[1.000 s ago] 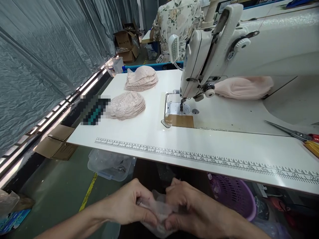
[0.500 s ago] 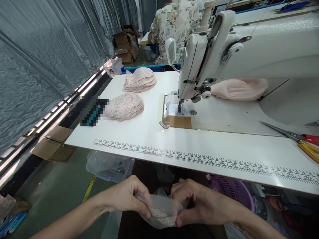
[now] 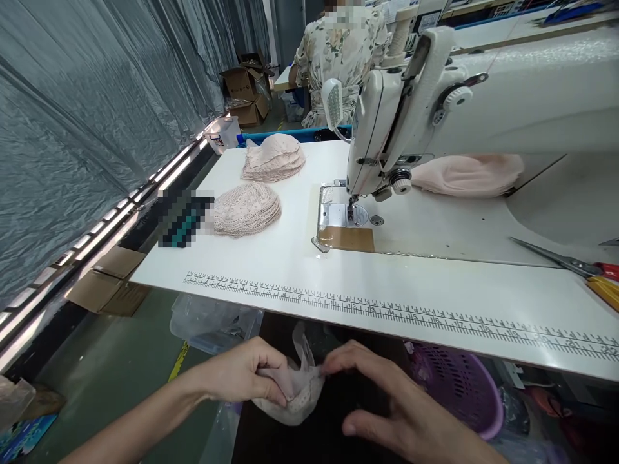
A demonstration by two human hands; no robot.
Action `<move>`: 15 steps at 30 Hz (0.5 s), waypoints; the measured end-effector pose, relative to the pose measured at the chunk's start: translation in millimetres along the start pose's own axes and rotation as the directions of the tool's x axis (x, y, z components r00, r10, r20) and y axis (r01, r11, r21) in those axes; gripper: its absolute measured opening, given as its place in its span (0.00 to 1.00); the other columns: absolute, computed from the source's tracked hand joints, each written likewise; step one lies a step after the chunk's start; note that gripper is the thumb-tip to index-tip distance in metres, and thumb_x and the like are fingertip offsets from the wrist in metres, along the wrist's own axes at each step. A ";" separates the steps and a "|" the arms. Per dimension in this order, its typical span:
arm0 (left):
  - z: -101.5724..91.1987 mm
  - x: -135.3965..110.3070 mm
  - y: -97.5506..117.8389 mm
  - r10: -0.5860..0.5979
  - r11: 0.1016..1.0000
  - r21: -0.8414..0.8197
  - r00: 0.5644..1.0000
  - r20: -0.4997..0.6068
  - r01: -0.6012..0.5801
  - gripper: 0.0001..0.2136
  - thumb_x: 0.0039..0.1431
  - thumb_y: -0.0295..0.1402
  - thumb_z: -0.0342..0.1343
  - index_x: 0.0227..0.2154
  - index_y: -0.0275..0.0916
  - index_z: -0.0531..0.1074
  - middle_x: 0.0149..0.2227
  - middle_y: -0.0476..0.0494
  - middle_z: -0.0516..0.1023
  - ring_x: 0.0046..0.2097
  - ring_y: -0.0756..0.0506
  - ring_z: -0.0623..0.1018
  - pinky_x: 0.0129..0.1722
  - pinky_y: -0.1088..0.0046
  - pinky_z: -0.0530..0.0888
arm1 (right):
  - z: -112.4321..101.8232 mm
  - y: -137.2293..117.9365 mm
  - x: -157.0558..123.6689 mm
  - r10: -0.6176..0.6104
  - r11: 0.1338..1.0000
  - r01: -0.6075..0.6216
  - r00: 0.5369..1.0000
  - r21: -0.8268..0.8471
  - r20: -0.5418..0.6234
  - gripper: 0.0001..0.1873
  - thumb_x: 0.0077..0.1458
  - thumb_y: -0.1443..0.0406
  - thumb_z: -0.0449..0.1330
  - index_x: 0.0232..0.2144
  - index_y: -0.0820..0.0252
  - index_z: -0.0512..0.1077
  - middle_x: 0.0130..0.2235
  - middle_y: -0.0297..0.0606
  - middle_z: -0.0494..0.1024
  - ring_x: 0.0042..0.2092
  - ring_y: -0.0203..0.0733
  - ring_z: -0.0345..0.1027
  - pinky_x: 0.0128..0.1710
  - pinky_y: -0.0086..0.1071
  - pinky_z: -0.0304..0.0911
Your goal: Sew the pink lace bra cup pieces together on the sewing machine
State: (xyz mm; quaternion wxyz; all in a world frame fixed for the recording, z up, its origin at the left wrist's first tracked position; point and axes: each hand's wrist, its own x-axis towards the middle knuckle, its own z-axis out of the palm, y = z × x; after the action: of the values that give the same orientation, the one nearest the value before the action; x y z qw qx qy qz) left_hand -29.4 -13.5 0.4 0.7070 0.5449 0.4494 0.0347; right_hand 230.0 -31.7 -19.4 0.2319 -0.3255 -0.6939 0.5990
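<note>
Below the table's front edge, my left hand (image 3: 258, 374) is closed on a sheer, pale piece of fabric (image 3: 302, 399), bunched between thumb and fingers. A thin strip of the fabric sticks up at its back. My right hand (image 3: 377, 393) is spread, thumb well away from the fingers, its fingertips just at the fabric's right edge. On the white table (image 3: 290, 264) above my hands, two stacks of pale pink lace pieces lie at the left, a nearer stack (image 3: 249, 209) and a farther stack (image 3: 273, 158).
A white sewing machine (image 3: 464, 90) stands at the right, with pink fabric (image 3: 471, 175) under its arm. Scissors (image 3: 575, 264) lie at the right. Below are a purple basket (image 3: 457, 386) and a clear plastic bin (image 3: 213, 322). Another person (image 3: 333, 64) sits beyond the table.
My right hand has loosened its hold on the fabric and opened, thumb moving away. My left hand keeps its grip, and the fabric has gone from stretched between both hands to bunched up.
</note>
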 end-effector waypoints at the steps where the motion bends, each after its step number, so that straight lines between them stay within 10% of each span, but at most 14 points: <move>1: -3.2 -1.3 1.7 0.031 0.998 0.053 0.999 0.010 -0.031 0.03 0.47 0.29 0.63 0.22 0.35 0.76 0.20 0.52 0.71 0.24 0.54 0.68 0.26 0.81 0.65 | 4.2 2.8 6.4 0.008 1.000 -0.008 1.000 0.010 0.027 0.22 0.51 0.59 0.67 0.47 0.54 0.67 0.47 0.38 0.70 0.49 0.44 0.64 0.49 0.36 0.59; 9: -16.2 -17.6 -0.8 0.057 0.986 0.158 0.998 -0.009 -0.055 0.10 0.52 0.37 0.62 0.24 0.35 0.71 0.20 0.55 0.64 0.23 0.55 0.61 0.22 0.81 0.57 | 20.0 3.8 50.3 -0.064 0.972 0.039 0.993 0.232 0.099 0.10 0.52 0.62 0.63 0.26 0.60 0.66 0.30 0.31 0.67 0.33 0.36 0.60 0.34 0.29 0.57; 15: -18.3 -12.5 -2.4 0.077 0.990 0.112 0.992 0.096 -0.088 0.14 0.50 0.38 0.63 0.23 0.35 0.67 0.19 0.57 0.58 0.22 0.56 0.57 0.20 0.81 0.55 | 14.0 -1.6 34.6 -0.019 0.994 -0.003 0.980 0.112 0.199 0.06 0.57 0.63 0.57 0.31 0.58 0.64 0.32 0.31 0.67 0.34 0.36 0.59 0.35 0.29 0.56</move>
State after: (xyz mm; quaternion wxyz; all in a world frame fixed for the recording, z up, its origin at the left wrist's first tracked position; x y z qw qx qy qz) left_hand -50.3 -7.7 6.0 0.6920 0.6041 0.3950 0.0129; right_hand 196.3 -16.1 -22.7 0.1815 -0.2474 -0.6804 0.6656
